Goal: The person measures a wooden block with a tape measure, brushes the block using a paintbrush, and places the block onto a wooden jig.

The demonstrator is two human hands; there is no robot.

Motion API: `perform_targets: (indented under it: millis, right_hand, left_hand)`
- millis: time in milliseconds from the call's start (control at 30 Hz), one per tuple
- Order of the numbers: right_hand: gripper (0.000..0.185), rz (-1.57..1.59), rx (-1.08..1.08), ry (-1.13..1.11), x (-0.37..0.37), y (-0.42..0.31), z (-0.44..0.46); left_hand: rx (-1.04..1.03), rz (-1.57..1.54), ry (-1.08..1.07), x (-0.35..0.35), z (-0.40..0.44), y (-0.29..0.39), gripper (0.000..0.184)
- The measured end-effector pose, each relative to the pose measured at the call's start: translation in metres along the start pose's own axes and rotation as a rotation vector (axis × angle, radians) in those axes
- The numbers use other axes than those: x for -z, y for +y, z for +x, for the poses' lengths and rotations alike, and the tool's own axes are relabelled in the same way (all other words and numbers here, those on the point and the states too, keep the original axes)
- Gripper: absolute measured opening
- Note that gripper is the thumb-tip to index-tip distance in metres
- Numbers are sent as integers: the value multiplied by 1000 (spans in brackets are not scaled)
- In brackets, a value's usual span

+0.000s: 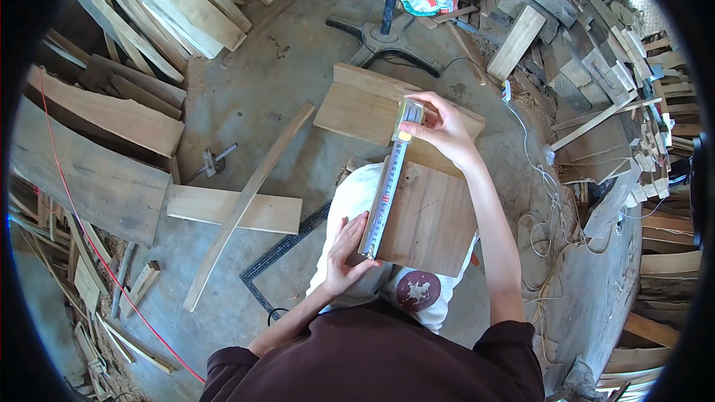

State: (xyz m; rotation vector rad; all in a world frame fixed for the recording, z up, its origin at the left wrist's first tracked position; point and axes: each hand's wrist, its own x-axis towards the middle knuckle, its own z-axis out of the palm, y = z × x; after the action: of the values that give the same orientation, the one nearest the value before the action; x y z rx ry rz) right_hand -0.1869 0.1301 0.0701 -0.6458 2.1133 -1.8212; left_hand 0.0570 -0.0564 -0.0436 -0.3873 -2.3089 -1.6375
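Note:
A wooden board (433,225) rests on my lap, over light trousers. Along its left edge runs the pulled-out blade (385,197) of a tape measure (409,120). My right hand (441,128) is closed around the tape measure's case at the far end, thumb on its yellow part. At the near left corner, my left hand (348,254) grips the board's edge, its thumb by the blade's hooked end and its fingers lying along the side. Beyond my knees stands another wooden piece, made of boards joined at an angle (357,108).
On the floor to the left lie a long wooden strip (249,205), a short plank (275,214) and a black carpenter's square (287,249). A metal stand base (387,41) is ahead. Stacked lumber (160,4) lines both sides; a white cable (547,179) trails on the right.

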Motion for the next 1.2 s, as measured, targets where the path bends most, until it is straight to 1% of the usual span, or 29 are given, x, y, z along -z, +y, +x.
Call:
perform_targets:
  millis: [233, 333, 433, 533, 633, 733, 833, 933, 1033, 1200]
  right_hand:
    - [49, -10, 25, 64, -14, -4, -2]
    - [48, -5, -17, 73, -14, -4, -4]
    - [56, -21, 19, 113, -14, 5, -1]
    - [56, 59, 41, 129, -19, 17, -1]
    - [56, 35, -13, 118, -21, 16, -2]
    - [56, 99, -43, 84, -19, 17, -2]
    - [51, 131, -114, 43, -17, 18, -2]
    - [52, 130, -126, 39, -17, 16, -3]
    - [60, 137, -120, 59, -18, 16, -2]
    - [60, 162, -97, 50, -18, 17, -2]
  left_hand:
    - [-10, 23, 19, -1, -1, 0, 91]
    - [-19, 25, 25, 0, -1, 0, 91]
    - [-17, 14, 29, -2, -3, -3, 91]
    - [-8, 11, 27, -3, -3, -3, 91]
    - [-8, 14, 20, -2, -4, -4, 92]
    - [1, 7, 15, -3, -4, -4, 92]
    - [2, 18, 13, -3, -4, -4, 93]
    - [7, 19, 14, -4, -5, -5, 93]
    - [26, -7, 17, -5, -6, -7, 91]
    - [8, 22, 22, -6, -8, -10, 93]
